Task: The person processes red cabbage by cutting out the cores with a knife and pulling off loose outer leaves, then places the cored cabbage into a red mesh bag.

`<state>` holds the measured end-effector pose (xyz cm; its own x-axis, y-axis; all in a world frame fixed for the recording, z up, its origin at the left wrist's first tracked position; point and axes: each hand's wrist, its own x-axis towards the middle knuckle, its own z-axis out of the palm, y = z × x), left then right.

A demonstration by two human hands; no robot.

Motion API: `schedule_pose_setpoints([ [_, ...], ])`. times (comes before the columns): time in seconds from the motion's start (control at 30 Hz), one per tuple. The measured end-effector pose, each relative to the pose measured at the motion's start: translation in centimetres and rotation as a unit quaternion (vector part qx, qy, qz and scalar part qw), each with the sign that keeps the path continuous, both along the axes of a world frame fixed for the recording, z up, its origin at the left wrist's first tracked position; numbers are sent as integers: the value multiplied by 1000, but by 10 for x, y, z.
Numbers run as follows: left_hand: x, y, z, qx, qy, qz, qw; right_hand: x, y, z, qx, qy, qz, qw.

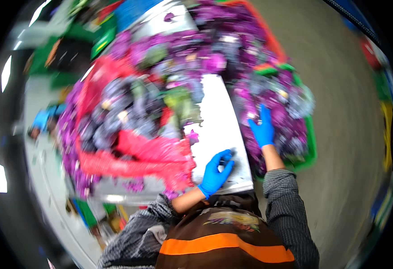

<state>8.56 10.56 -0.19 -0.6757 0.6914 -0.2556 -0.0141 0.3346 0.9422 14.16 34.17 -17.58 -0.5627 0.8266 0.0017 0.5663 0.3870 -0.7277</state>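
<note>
My left hand (214, 175), in a blue glove, is curled over the near end of a white board (221, 130). A small dark shape shows between its thumb and fingers, too blurred to name. My right hand (263, 130), also in a blue glove, has its fingers apart over purple cabbage leaves (279, 112) in a green crate (312, 145). Left of the board, a red mesh bag (154, 157) lies spread open around several purple cabbages (115, 98). Greenish outer leaves (178, 105) lie at the board's left edge.
Loose purple leaves (129, 45) heap across the far side of the metal table (115, 193). An orange-red crate (268, 33) stands beyond the green one. Grey floor (335, 89) runs along the right. At the far left, a person in blue (46, 117) appears, blurred.
</note>
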Motion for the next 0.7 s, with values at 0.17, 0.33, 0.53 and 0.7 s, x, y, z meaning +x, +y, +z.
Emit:
schedule_pose_setpoints([
  [0.17,-42,-69,12,-64,13,118,991,-6,-23,-2,-87,-218,116,965],
  [0.33,-100,-122,0,-85,146,271,948,140,15,-92,-58,-390,95,914],
  [0.53,-222,-244,31,-305,505,96,802,220,50,-30,-132,-407,33,903],
  [0.7,-241,-325,81,-478,341,50,808,248,51,-16,-135,-328,-31,935],
])
